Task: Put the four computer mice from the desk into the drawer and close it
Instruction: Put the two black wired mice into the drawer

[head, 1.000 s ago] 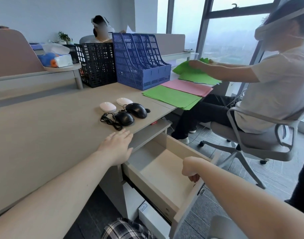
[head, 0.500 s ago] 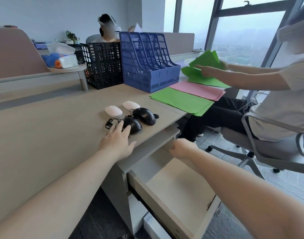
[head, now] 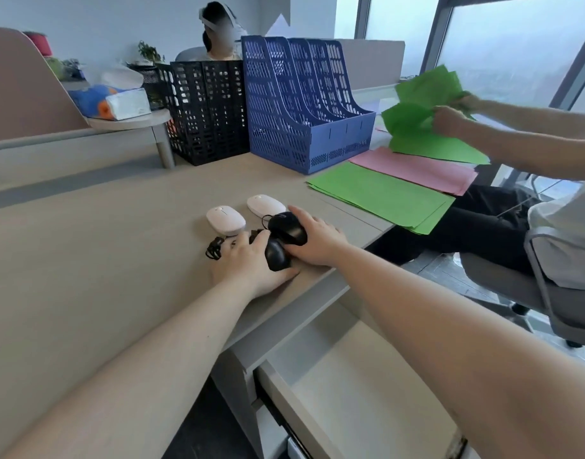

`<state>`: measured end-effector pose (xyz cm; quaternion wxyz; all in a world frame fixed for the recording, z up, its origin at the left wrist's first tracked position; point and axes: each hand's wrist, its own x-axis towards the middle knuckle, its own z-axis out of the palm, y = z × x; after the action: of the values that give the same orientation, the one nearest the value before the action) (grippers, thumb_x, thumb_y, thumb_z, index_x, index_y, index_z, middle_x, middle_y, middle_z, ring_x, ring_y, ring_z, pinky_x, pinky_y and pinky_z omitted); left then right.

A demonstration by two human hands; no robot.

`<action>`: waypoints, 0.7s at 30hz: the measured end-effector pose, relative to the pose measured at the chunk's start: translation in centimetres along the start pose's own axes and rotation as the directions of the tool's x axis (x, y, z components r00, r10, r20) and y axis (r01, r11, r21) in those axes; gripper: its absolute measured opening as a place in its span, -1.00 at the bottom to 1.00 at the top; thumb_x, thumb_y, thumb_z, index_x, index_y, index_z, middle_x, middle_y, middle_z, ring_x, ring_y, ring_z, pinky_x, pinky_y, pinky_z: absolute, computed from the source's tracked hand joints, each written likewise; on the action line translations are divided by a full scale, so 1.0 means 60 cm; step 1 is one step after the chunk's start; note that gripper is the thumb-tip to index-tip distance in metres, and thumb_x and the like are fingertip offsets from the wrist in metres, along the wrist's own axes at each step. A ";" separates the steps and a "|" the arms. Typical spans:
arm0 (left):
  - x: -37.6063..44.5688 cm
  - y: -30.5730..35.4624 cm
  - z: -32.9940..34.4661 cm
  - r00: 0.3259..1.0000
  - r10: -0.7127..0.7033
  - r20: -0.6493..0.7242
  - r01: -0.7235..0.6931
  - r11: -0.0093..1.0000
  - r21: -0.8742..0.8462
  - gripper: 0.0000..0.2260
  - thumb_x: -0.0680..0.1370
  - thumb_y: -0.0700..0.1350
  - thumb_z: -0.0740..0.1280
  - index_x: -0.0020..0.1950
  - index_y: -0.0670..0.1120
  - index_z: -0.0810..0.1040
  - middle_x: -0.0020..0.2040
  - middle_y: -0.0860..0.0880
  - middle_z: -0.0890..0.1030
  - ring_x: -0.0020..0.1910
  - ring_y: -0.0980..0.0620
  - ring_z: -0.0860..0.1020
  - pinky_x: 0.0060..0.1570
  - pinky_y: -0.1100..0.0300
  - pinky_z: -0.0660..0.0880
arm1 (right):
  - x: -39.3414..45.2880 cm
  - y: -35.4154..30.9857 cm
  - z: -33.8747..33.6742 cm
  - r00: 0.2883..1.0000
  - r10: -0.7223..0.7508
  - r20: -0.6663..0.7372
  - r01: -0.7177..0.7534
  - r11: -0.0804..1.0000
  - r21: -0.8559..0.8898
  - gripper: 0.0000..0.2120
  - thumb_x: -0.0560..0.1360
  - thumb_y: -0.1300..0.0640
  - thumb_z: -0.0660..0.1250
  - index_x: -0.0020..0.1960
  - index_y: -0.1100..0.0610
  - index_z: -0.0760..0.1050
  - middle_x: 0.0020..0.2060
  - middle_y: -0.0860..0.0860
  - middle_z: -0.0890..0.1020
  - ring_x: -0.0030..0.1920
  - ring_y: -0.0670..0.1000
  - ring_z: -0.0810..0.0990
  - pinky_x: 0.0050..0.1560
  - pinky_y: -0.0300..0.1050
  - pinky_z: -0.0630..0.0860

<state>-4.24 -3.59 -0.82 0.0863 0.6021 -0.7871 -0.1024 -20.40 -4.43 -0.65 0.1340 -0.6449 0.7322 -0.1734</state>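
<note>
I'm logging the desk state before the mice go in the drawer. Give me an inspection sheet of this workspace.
Surface: beige desk, drawer below pulled open, nothing seen inside.
Job's things: two white mice untouched; two black mice under the hands.
Clutter: blue file rack, black basket, green sheets, pink sheets, tissue box.
Grippers: left hand on the nearer black mouse; right hand on the farther one.
Cables: black cord bundle beside the left hand.
Surroundings: seated person handling green paper; another behind the racks.
</note>
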 end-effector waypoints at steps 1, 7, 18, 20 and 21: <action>0.001 0.002 -0.003 1.000 0.004 -0.004 -0.004 1.000 -0.010 -0.27 0.27 0.42 0.30 0.36 0.15 0.28 0.42 -0.04 0.30 0.39 -0.21 0.25 0.27 -0.08 0.37 | 0.004 -0.002 0.002 1.000 -0.009 0.006 0.009 1.000 -0.024 -0.30 0.41 -0.28 0.22 0.48 -0.23 0.06 0.39 0.05 0.42 0.39 0.20 0.38 0.37 0.19 0.30; -0.025 0.021 -0.018 1.000 -0.010 0.001 0.010 1.000 0.013 -0.38 0.31 0.23 0.40 0.28 0.02 0.35 0.32 -0.12 0.38 0.30 -0.24 0.35 0.14 -0.01 0.39 | -0.017 -0.001 0.000 0.998 0.027 -0.062 -0.025 0.999 0.034 -0.32 0.39 -0.04 0.34 0.46 -0.16 0.17 0.24 0.12 0.50 0.22 0.20 0.48 0.12 0.03 0.50; -0.147 0.116 -0.003 0.992 0.112 0.050 -0.115 0.991 0.065 -0.46 0.40 0.03 0.40 0.31 -0.07 0.30 0.25 -0.14 0.39 0.26 -0.22 0.38 0.12 0.05 0.38 | -0.177 0.067 -0.057 0.994 0.101 -0.035 -0.091 0.971 0.221 -0.30 0.35 0.15 0.44 0.44 -0.02 0.27 0.25 0.10 0.52 0.18 0.16 0.53 0.14 0.04 0.55; -0.164 0.128 0.008 0.991 0.131 0.041 -0.133 0.990 0.056 -0.44 0.35 0.06 0.43 0.27 -0.06 0.32 0.23 -0.14 0.41 0.24 -0.23 0.39 0.11 0.03 0.42 | -0.207 0.083 -0.059 0.994 0.106 -0.039 -0.094 0.968 0.232 -0.31 0.34 0.16 0.44 0.42 -0.02 0.30 0.24 0.09 0.53 0.19 0.15 0.53 0.16 0.02 0.54; -0.171 0.134 0.012 0.989 0.142 0.035 -0.144 0.988 0.054 -0.43 0.34 0.06 0.44 0.27 -0.06 0.33 0.22 -0.15 0.42 0.23 -0.23 0.39 0.10 0.02 0.43 | -0.222 0.092 -0.060 0.993 0.108 -0.040 -0.097 0.969 0.227 -0.32 0.34 0.17 0.44 0.41 -0.02 0.31 0.24 0.09 0.55 0.20 0.15 0.53 0.18 0.01 0.52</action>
<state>-9.26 8.42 0.47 0.0640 0.5446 -0.8321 -0.0831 -25.11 9.63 -0.14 0.1957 -0.5822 0.7434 -0.2647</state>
